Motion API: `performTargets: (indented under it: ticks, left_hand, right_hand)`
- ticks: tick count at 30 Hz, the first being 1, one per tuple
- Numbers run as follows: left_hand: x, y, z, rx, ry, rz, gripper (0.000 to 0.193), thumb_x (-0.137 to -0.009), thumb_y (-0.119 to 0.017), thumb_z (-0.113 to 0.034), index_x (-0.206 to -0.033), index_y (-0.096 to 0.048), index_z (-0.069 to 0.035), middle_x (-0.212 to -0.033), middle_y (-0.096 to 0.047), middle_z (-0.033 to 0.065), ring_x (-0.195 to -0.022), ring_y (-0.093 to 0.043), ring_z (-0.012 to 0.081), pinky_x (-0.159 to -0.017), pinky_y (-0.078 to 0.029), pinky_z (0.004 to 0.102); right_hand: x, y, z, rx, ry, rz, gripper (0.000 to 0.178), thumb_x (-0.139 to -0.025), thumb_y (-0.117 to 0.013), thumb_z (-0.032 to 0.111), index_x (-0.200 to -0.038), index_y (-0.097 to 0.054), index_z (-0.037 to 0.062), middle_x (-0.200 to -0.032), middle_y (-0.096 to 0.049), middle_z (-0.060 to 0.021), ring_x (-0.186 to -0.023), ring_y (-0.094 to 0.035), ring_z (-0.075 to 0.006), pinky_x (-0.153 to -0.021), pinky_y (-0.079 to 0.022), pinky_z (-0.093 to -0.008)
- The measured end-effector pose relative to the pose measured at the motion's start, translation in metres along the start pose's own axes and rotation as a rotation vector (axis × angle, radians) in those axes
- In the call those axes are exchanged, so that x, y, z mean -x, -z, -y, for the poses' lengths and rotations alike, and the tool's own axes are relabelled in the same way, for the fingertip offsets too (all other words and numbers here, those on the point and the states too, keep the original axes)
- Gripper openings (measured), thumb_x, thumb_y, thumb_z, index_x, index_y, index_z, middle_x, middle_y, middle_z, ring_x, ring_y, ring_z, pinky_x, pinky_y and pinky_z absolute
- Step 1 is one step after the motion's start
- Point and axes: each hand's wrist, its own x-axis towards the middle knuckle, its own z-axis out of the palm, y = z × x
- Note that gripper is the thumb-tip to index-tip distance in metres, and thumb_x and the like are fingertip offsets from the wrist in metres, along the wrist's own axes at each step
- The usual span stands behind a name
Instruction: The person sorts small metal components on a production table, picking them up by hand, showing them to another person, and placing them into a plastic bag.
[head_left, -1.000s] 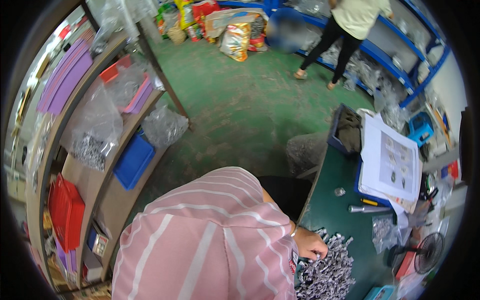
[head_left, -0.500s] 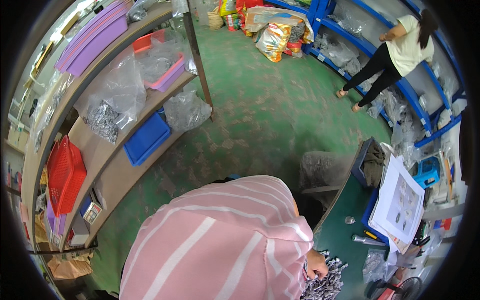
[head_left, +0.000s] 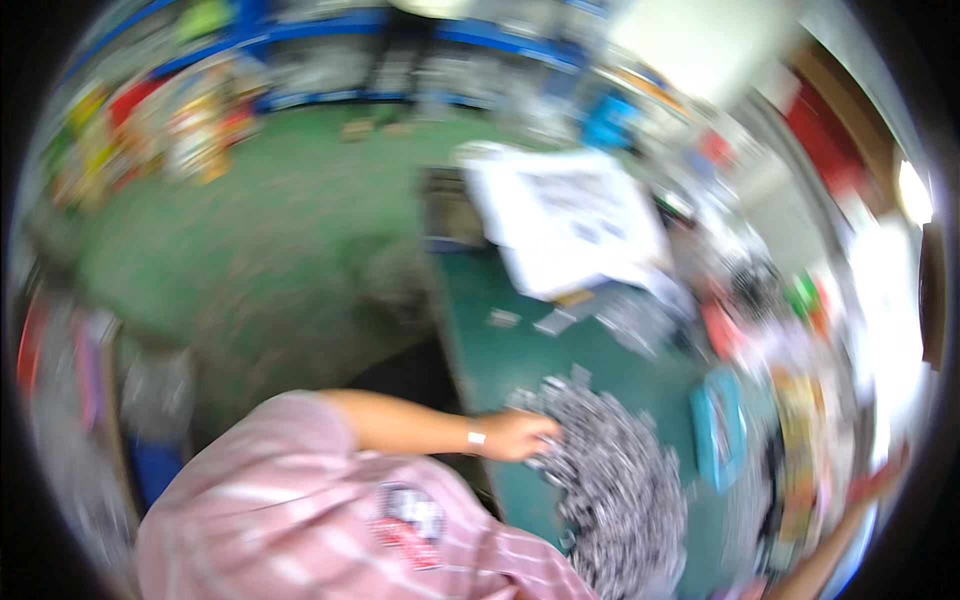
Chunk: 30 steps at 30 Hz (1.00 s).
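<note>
The whole picture is smeared by motion. My left hand (head_left: 518,436), with a pale band at the wrist, reaches from my pink striped sleeve onto the near edge of a heap of small grey metal parts (head_left: 620,490) on the dark green table (head_left: 500,350). Its fingers lie against the parts; the blur hides whether they grip any. My right forearm (head_left: 835,540) comes in at the lower right rim, and its hand is too blurred to make out.
White printed sheets (head_left: 565,215) lie at the table's far end above a few loose metal pieces (head_left: 555,320). A teal tray (head_left: 718,425) and colourful clutter sit to the right. Green floor (head_left: 250,230) spreads left, with blue shelving behind.
The view has swung right, from the shelves and floor on the left to the table. My left hand has stayed at the heap of metal parts.
</note>
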Motion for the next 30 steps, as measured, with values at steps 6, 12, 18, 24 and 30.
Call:
performTargets:
  ticks: [6,12,18,24,30]
  left_hand:
    - [-0.03,-0.022,-0.038,-0.089,-0.123,0.013,0.016,-0.081,-0.063,-0.003,-0.096,-0.062,-0.001,-0.089,-0.06,0.0113,-0.072,-0.06,0.0207,-0.063,-0.049,0.0306]
    - [-0.004,0.002,-0.037,-0.131,0.058,0.012,0.02,-0.079,-0.061,0.003,-0.098,-0.061,0.0,-0.095,-0.058,0.0123,-0.075,-0.061,0.0197,-0.063,-0.052,0.0281]
    - [-0.01,-0.02,-0.034,-0.179,-0.132,0.009,0.021,-0.077,-0.06,0.007,-0.097,-0.058,0.001,-0.107,-0.053,0.0151,-0.073,-0.058,0.02,-0.062,-0.05,0.0263]
    - [0.026,0.041,-0.026,-0.381,-0.101,-0.289,0.011,-0.084,-0.06,0.001,-0.095,-0.058,-0.001,-0.101,-0.055,0.0114,-0.079,-0.056,0.0175,-0.069,-0.047,0.0272]
    - [0.263,0.193,-0.005,-0.148,0.719,-1.288,0.029,-0.089,-0.057,-0.007,-0.117,-0.05,-0.003,-0.09,-0.055,0.0024,-0.062,-0.049,0.0064,-0.051,-0.041,0.0202]
  right_hand:
    - [0.052,0.082,0.102,0.917,0.586,-0.01,0.024,-0.089,-0.052,0.002,-0.113,-0.054,-0.0013,-0.102,-0.063,-0.0114,-0.097,-0.06,-0.0197,-0.088,-0.044,-0.028]
    - [0.251,-0.112,0.159,1.243,0.924,0.907,0.017,-0.066,-0.062,0.014,-0.083,-0.06,0.0131,-0.082,-0.059,-0.0035,-0.083,-0.056,-0.0227,-0.078,-0.045,-0.0448]
    - [0.347,-0.145,0.131,0.547,0.517,1.085,0.024,-0.078,-0.066,0.029,-0.072,-0.051,0.0107,-0.064,-0.052,-0.0018,-0.067,-0.055,-0.0209,-0.068,-0.041,-0.0353]
    - [0.459,-0.275,0.099,-0.104,0.208,1.006,0.016,-0.077,-0.063,0.019,-0.078,-0.052,0.008,-0.076,-0.06,-0.0115,-0.077,-0.059,-0.0322,-0.066,-0.046,-0.0437]
    - [0.568,-0.412,0.144,-0.545,0.161,1.18,0.028,-0.078,-0.066,0.031,-0.076,-0.054,0.0059,-0.076,-0.06,-0.0171,-0.076,-0.059,-0.0385,-0.066,-0.047,-0.0475]
